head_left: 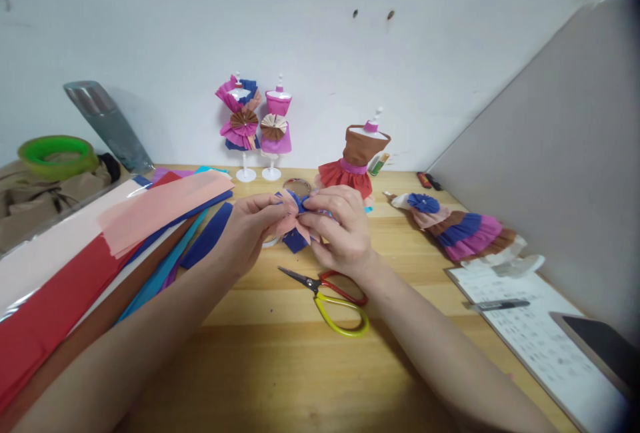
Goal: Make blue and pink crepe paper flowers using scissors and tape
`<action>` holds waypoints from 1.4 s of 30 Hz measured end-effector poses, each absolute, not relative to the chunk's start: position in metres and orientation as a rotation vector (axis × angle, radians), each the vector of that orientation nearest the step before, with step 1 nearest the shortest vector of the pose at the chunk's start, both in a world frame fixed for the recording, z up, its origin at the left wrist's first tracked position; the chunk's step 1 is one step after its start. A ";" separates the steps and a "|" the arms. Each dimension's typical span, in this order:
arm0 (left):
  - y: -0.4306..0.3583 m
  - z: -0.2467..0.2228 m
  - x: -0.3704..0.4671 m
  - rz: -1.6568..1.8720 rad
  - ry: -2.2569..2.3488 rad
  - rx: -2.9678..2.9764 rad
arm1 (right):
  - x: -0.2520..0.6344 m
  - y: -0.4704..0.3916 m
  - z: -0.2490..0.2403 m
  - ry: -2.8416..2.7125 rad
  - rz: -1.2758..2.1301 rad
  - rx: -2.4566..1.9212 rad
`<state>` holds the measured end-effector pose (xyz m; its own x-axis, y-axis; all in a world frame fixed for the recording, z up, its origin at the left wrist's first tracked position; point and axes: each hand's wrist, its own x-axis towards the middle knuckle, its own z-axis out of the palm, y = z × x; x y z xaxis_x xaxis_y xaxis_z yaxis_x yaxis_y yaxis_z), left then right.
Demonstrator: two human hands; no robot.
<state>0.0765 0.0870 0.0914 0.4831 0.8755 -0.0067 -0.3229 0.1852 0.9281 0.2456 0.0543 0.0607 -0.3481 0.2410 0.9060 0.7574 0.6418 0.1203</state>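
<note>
Above the middle of the wooden table, my left hand (257, 223) pinches the left side of a small pink and blue paper piece (289, 221). The fingers of my right hand (340, 226) are closed on its right side. Pink petal-like points show between the fingertips, with dark blue paper behind and below them. Scissors (313, 284) with one red and one yellow handle lie just below the hands. Behind my fingers is a round ring-shaped item (297, 186), partly hidden.
Paper strips (100, 273) in several colours cover the left side. Dressed mini mannequins (243, 120) (276, 123) (367, 146) stand at the back; another dressed form (460, 230) lies right, near a clipboard sheet (520, 333), pen (503, 304) and phone (600, 346). Green tape (59, 156) sits back left.
</note>
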 end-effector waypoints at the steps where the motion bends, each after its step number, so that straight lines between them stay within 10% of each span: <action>1: 0.087 0.091 0.077 0.928 0.630 1.044 | 0.245 0.054 0.061 -1.895 -0.666 -0.798; 23: 0.090 0.084 0.076 0.862 0.587 1.100 | 0.247 0.053 0.062 -1.995 -0.590 -0.709; 36: 0.069 0.062 0.037 0.720 0.728 0.959 | 0.226 0.038 0.063 -1.891 0.828 -1.100; 42: 0.054 0.049 0.022 0.629 0.826 0.984 | 0.206 0.034 0.042 -1.986 0.932 -1.169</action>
